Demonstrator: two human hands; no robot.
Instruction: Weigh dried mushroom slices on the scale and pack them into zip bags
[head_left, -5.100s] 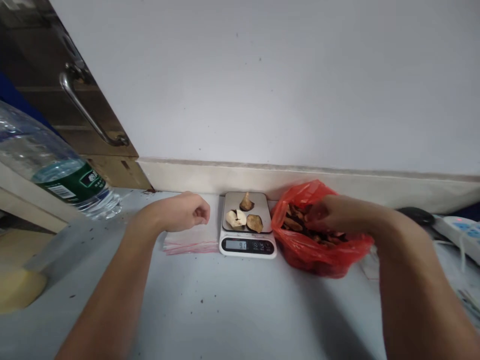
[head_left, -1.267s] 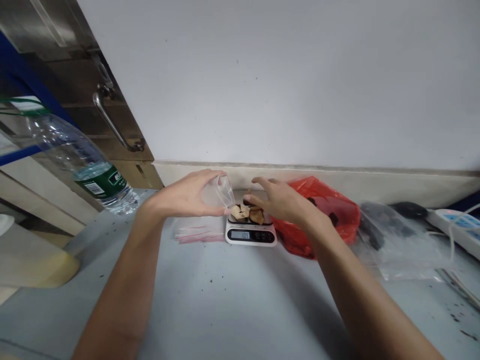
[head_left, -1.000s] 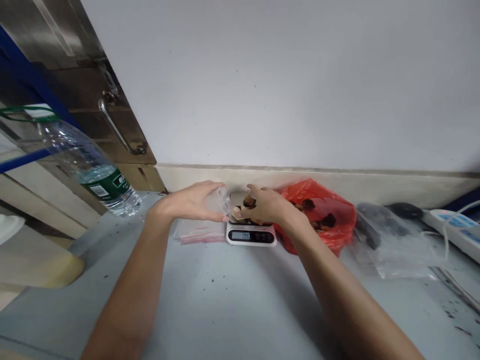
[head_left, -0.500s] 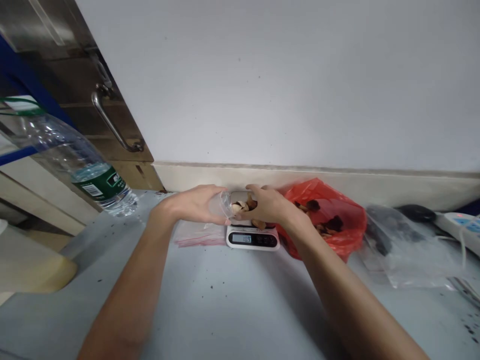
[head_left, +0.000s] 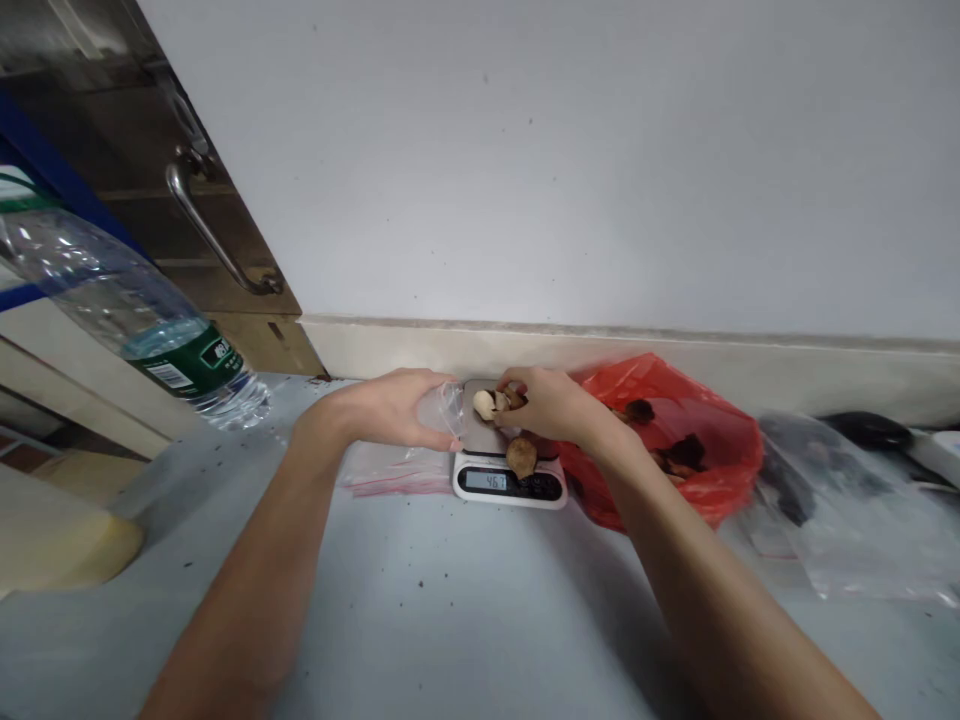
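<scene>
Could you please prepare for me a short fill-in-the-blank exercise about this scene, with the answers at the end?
1. The left hand holds a small bag of clear ____.
2. The right hand holds dried mushroom pieces over the digital scale, whose casing is ____.
3. The bulging bag partly hidden by the right forearm is ____.
4. The label on the water bottle is mainly ____.

Missing words: plastic; white; red; green.

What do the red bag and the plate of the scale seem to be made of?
Red bag: thin plastic film, slightly glossy, judging by its crumpled edges and pale highlights. Scale plate: probably metal with a satin finish, being grey and smooth; painted plastic remains possible.
</scene>
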